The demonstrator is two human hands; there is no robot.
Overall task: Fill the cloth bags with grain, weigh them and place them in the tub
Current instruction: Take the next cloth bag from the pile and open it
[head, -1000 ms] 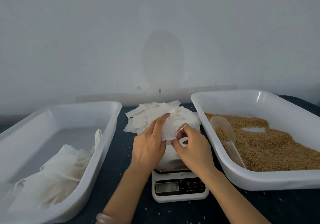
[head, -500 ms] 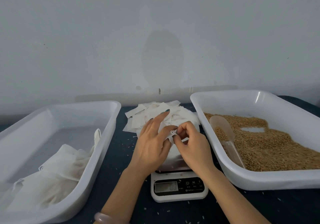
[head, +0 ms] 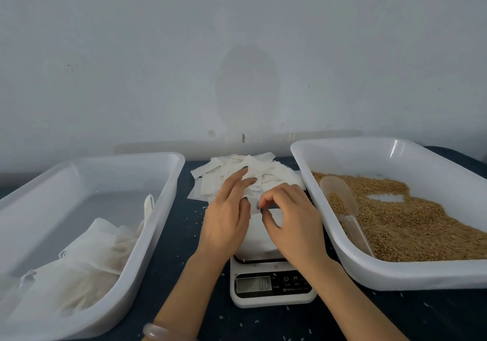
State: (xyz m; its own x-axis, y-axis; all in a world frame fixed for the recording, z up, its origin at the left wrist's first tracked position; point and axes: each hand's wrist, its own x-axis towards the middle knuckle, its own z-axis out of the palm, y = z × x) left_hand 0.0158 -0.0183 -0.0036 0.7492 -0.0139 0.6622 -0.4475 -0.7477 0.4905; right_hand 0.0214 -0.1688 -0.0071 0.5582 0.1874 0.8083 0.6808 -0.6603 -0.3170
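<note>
Right hand point(head: 292, 222): thumb and forefinger curled, pinching the top edge of a thin white cloth bag point(head: 259, 238). The bag sits on the white digital kitchen scale point(head: 272, 288), centre of the near edge of the dark worktop point(head: 181, 238).

Left hand point(head: 228, 217): fingers straight, laid on the same cloth, gripping nothing that I can make out. Bag contents hidden; display unreadable.

Toward the far edge: pile of empty white cloth bags point(head: 232, 166).

Right edge: white plastic tub point(head: 395, 277) of brown grain point(head: 421, 224), with a translucent plastic scoop point(head: 340, 195) lying in it.

Left edge: second white plastic tub point(head: 168, 195) holding filled cloth bags point(head: 79, 261).

Risks:
- The thin layers may cling, so the pinch may not open the mouth.
- Hand weight on the scale would falsify the reading.
- A slack mouth would spill grain; stray grains point(head: 237, 325) already lie on the worktop.
</note>
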